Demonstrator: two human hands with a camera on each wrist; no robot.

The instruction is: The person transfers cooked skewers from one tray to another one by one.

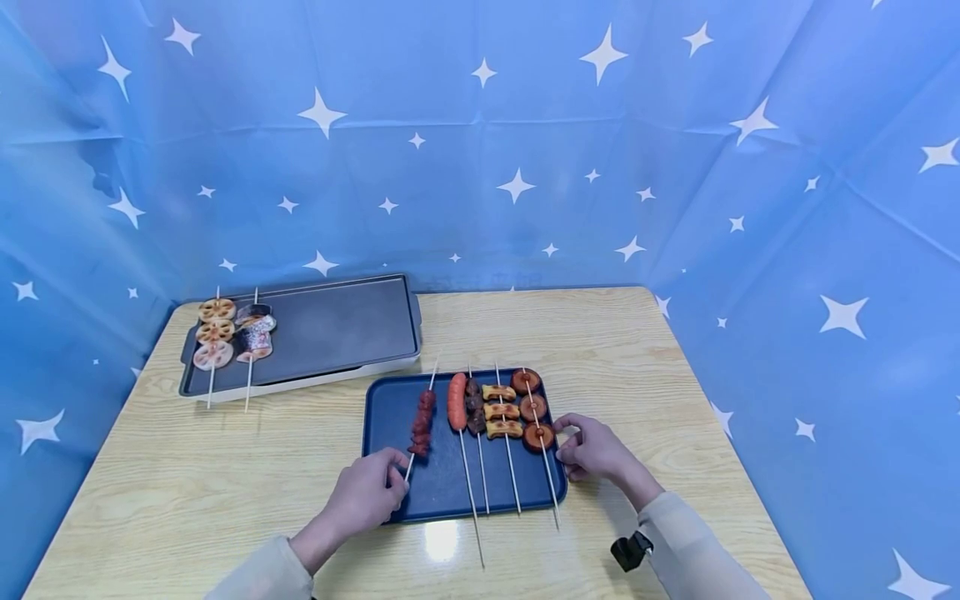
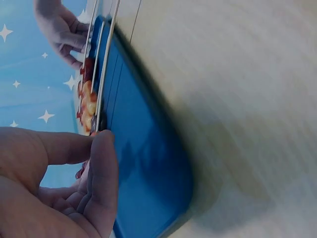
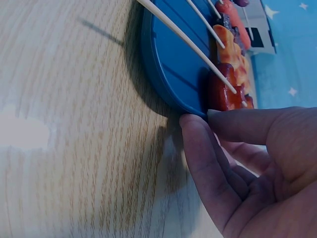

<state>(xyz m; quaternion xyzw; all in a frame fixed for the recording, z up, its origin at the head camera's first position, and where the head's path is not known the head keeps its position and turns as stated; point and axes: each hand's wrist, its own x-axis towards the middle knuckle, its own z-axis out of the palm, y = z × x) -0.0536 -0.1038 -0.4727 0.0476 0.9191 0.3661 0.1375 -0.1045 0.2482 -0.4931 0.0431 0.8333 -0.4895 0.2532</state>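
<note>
The left hand (image 1: 366, 493) pinches the dark red meat skewer (image 1: 422, 423) by its bare stick, at the left side of the blue tray (image 1: 390, 417). It looks light and stiff (thin sticks can snap), so grip the bare end. The right hand (image 1: 592, 448) pinches the tray's right edge.

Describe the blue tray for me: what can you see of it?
The blue tray is rectangular, with rounded corners and a raised rim, and looks like plastic. It rests on the wood-patterned table, nearer the person than the dark griddle. Four food skewers lie on its middle and right, sticks toward the person; the left hand holds a fifth over its left part. The right hand pinches its right edge.
</note>
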